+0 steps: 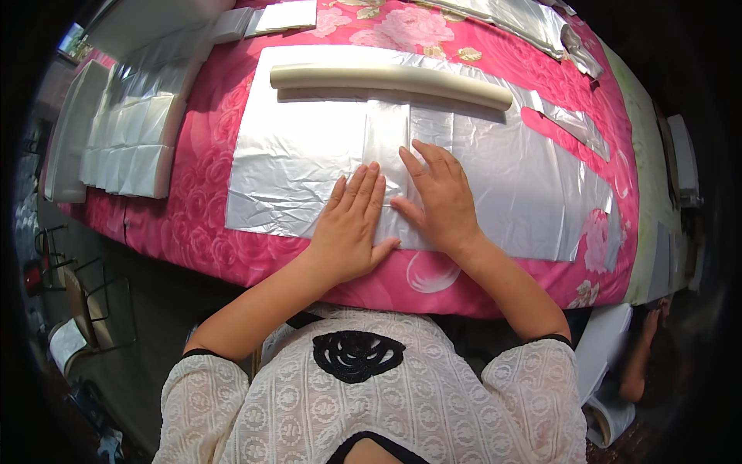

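Observation:
A pale silvery plastic carrier bag (502,182), or a stack of them, lies flat with its handle loops toward the right. Across its far part rests a cream-coloured tube (386,79). My left hand (348,224) presses flat on the plastic, fingers stretched out close together. Just right of it, my right hand (440,197) lies with fingers spread, its thumb pointing left. Between the hands runs a narrow folded strip of plastic (388,127), partly covered by my fingers. How many layers are underneath I cannot tell.
A pink floral cloth (201,178) covers the table. Stacked folded plastic packs (127,143) stand at the left, with smaller white packs (280,17) at the far edge. More silvery plastic (533,27) lies far right. Another person's arm (638,359) shows at lower right, beyond a white chair (603,348).

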`<state>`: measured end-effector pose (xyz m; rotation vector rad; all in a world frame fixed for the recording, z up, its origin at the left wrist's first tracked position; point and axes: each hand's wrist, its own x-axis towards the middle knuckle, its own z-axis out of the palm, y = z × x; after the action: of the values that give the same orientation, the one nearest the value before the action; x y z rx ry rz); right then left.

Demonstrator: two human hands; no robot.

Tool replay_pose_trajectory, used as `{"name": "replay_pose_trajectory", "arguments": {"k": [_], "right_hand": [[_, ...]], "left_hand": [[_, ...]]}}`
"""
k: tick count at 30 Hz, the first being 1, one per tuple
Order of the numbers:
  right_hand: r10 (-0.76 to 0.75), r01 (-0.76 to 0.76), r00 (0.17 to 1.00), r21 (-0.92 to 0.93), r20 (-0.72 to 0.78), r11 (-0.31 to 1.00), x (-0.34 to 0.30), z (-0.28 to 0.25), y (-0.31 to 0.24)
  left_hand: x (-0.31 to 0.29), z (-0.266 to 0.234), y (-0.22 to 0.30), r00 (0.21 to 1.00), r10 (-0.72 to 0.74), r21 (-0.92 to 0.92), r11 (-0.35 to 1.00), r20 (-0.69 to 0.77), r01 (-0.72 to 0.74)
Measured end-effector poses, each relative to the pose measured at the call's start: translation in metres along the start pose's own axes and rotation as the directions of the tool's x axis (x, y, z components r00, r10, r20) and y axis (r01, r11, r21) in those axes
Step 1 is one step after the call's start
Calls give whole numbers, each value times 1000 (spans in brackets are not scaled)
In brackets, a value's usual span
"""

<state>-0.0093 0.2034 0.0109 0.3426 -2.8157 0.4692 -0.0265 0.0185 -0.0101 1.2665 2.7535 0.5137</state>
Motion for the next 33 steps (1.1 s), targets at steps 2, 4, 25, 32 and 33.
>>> {"name": "replay_pose_trajectory", "arguments": {"k": [2,4,25,32,33], "right_hand": [[-205,205,979,-20,10,979,2,5,13],[-322,314,941,89,102,945,7,10,25],[-345,314,938,467,-22,826,-28,2,14],[183,-311,945,568,272,762,-13,-10,7],[303,-515,849,552,433,655,-4,-17,3]], "left_hand": [[2,-4,-1,999,21,-16,1000,-27,-22],[4,-8,-7,995,69,-31,997,-73,-71],[-18,-36,-15,929,363,-255,893,-76,-370],[-11,-17,-8,979,-202,-584,798,-26,149],[-7,-17,-5,938,-344,-652,702,43,288]]}}
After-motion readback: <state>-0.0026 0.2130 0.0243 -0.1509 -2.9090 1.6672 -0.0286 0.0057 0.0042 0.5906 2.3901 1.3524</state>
